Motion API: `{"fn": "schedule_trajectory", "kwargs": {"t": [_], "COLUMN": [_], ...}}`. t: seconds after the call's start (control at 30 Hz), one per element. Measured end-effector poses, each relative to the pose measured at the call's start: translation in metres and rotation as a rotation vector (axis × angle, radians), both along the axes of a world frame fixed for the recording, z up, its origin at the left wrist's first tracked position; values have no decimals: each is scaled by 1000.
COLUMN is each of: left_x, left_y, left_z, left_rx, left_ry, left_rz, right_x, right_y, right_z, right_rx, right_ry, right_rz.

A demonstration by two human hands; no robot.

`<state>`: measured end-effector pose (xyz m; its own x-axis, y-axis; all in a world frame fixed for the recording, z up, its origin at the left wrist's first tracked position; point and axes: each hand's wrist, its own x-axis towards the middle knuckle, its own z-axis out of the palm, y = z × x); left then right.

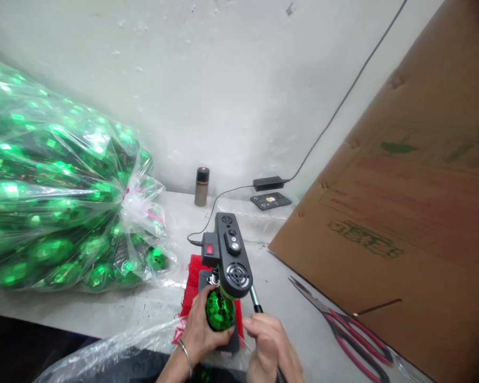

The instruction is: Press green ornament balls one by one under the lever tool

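Observation:
My left hand [201, 327], with a bangle at its wrist, is wrapped round a shiny green faceted bauble [220, 309]. The bauble sits right beneath the round front end of a small black bench machine [232, 250] with a red rocker switch [209, 249]. My right hand [270, 346] is closed round the lower part of a lever [256, 300], a metal rod with a black grip, at the machine's right side. Under the machine's base lies a red mat [191, 284]. The underside of the machine's head, where it meets the bauble, is hidden.
A clear tied bag [64, 202] full of green baubles fills the left. Scissors [343, 330] lie at right beside a large cardboard box [383, 202]. Toward the wall stand a small bottle [201, 187], a power adapter [268, 183] with its cable, and a dark phone [270, 201].

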<state>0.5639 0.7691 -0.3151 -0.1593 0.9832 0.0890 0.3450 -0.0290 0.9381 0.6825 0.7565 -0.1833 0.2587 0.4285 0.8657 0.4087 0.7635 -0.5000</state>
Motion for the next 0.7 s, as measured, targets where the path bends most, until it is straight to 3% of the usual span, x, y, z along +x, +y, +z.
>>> {"fn": "schedule_trajectory", "kwargs": {"t": [0.47, 0.6, 0.7], "left_x": [1, 0, 0], "left_y": [0, 1, 0], "left_z": [-1, -2, -2], "left_rx": [-38, -27, -1], "left_ry": [-17, -17, -12], "left_rz": [1, 3, 2], "right_x": [-1, -3, -7], "right_y": [1, 0, -5], "right_z": [-3, -18, -36], "right_rx": [20, 58, 1], "right_ry": [46, -25, 25], "right_rz": [12, -50, -68]}}
